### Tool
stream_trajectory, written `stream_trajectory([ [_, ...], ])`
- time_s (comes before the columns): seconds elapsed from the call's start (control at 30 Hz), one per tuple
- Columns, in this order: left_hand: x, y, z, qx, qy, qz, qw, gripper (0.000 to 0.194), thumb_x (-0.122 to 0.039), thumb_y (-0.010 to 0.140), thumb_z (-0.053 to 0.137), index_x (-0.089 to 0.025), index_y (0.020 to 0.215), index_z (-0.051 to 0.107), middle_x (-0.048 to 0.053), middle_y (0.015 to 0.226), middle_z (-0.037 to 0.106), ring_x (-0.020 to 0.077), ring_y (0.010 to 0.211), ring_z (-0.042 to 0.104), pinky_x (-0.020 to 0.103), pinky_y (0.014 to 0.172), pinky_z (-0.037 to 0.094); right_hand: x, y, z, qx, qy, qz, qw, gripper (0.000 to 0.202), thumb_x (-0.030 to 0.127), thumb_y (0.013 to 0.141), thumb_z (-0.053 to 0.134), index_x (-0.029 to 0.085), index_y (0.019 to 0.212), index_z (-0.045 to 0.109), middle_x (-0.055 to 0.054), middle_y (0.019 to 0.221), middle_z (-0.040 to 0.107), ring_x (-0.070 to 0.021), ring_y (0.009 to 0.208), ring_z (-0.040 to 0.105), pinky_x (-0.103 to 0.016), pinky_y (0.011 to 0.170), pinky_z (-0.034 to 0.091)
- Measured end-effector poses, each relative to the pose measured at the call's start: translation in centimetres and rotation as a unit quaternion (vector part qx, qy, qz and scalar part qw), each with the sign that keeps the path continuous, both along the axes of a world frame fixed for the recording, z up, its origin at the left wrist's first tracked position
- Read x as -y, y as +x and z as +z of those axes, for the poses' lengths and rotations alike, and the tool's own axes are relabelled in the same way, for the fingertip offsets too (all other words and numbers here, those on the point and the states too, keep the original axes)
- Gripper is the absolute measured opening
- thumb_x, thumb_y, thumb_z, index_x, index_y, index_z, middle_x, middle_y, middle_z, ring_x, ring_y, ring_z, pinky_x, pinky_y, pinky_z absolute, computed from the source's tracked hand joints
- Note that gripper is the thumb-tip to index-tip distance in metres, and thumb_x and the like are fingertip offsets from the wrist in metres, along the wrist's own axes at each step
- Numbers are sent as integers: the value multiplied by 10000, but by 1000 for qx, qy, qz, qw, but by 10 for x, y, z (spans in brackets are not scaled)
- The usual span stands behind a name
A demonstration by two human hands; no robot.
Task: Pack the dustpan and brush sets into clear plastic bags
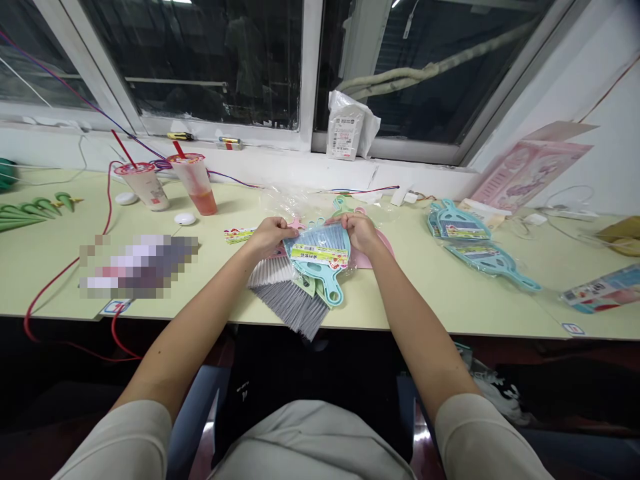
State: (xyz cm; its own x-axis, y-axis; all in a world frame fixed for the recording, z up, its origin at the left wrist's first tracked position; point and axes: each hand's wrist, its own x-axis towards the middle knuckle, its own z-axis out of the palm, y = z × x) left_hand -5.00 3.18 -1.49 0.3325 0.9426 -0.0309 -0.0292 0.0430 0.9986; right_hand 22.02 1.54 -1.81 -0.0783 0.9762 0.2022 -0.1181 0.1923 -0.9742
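Between my two hands is a light-blue dustpan and brush set (320, 270) in a clear plastic bag with a yellow-green label strip, its handle pointing toward me. My left hand (273, 235) pinches the upper left edge of the bag. At the upper right corner, my right hand (360, 232) has its fingers closed on the bag. Underneath lie loose brushes, one with grey bristles (293, 308) and one with white bristles (270, 270). A pink dustpan (384, 248) shows partly behind my right hand. Green and pink handles stick out beyond the bag.
Packed blue dustpan sets (493, 260) lie to the right. At the left stand two drink cups (193, 183) with red straws, near a red cable (55, 270). A pink box (533, 167) leans against the wall, and a white box (345, 137) stands on the sill.
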Motion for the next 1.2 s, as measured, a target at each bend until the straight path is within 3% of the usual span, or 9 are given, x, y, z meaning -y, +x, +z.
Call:
stream_trajectory([
  [0.1,-2,2,-1,40,-38,1,998,519,-163,604,968,-220,766,478,26,792,700,136,595,631,245,467,418,1,-5,3,-30,-31,6,999,263,407,755,620,254,634,444,-124,953,767,-318,963,711,-464,867,557],
  [0.2,-3,4,-3,50,-36,0,998,491,-134,596,957,-206,791,513,60,941,751,123,580,628,242,447,403,-2,-11,-1,-21,-55,-70,996,338,489,766,730,259,758,482,-92,913,743,-294,916,715,-424,806,561],
  [0.3,-2,5,-2,36,-19,10,999,453,-149,617,963,-196,818,560,58,939,751,102,547,597,226,429,372,-5,-11,-6,39,-40,-114,992,414,342,643,852,251,913,552,-52,882,731,-261,917,714,-377,802,543],
  [0.47,7,3,9,52,-10,38,998,443,-191,610,982,-187,860,615,61,909,753,89,535,566,223,446,392,-7,0,-6,77,16,-53,995,524,218,579,813,237,1074,641,-66,1010,761,-251,1014,705,-341,797,523],
  [0.73,4,4,11,102,36,80,991,366,-125,571,910,-162,822,646,107,981,760,146,690,659,248,557,489,-6,-4,0,27,22,-90,995,488,265,573,901,220,1021,712,-33,920,755,-211,894,712,-321,772,564],
  [0.87,1,6,8,94,79,113,986,321,-173,609,880,-172,842,659,96,1001,758,141,706,643,250,590,495,1,-10,5,-27,-63,-41,997,452,293,598,955,193,966,713,-38,837,762,-212,782,725,-341,724,608],
  [1.0,-3,5,5,38,171,110,978,255,-179,677,807,-190,902,688,73,986,749,175,840,669,282,728,531,7,-14,8,-29,-75,-20,997,404,200,551,959,178,853,691,-44,834,777,-214,769,732,-338,719,621],
  [1.1,-4,4,9,-86,295,74,949,222,-142,730,703,-206,942,729,73,1046,749,223,981,680,361,896,533,8,-17,11,-22,-72,-33,997,385,190,525,933,175,812,677,-18,775,748,-199,718,707,-324,675,595],
  [1.2,-1,9,22,-249,431,22,867,230,-130,748,658,-240,916,772,62,1113,758,284,1151,639,464,1089,432,10,-20,13,-21,-62,-51,997,378,208,512,907,192,793,654,21,712,698,-178,670,663,-303,625,546],
])
